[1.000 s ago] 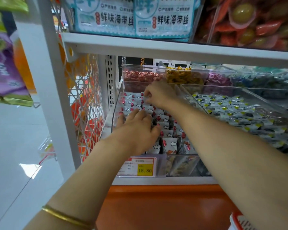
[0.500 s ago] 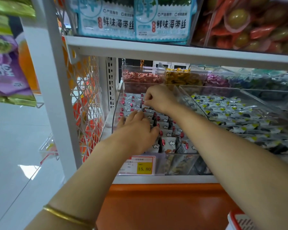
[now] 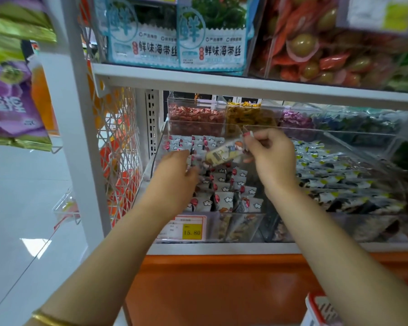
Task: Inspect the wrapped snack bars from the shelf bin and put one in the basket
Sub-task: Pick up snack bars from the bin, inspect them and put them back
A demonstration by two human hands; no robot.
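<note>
Shelving (image 3: 222, 83) in white metal fills the view, each tier packed with clear acrylic containers angled forward so shoppers can reach in from the front. On the lower tier the shelf bin (image 3: 236, 228) holds rows of wrapped snack bars (image 3: 224, 184) standing on edge, white wrappers with red and cloud prints. Just beside it, to the right, a neighbouring bin (image 3: 339, 175) carries packets marked yellow-green. Low at the right edge, only the red rim of the basket (image 3: 316, 309) shows, well apart from the bin and, I judge, waiting there for the chosen piece.

The right hand (image 3: 272, 156) pinches one snack bar (image 3: 224, 152) by its upper end and holds it tilted above the rows, printed face turned toward the camera, likely so the wrapper can be read. The left hand (image 3: 174, 175) hovers beside the bar's lower end with fingers bent; blur hides whether it touches or grips anything. Inspection looks to be in hand, with the drop into the basket not yet done. A yellow price tag (image 3: 186, 228) sits on the bin's front wall.
</note>
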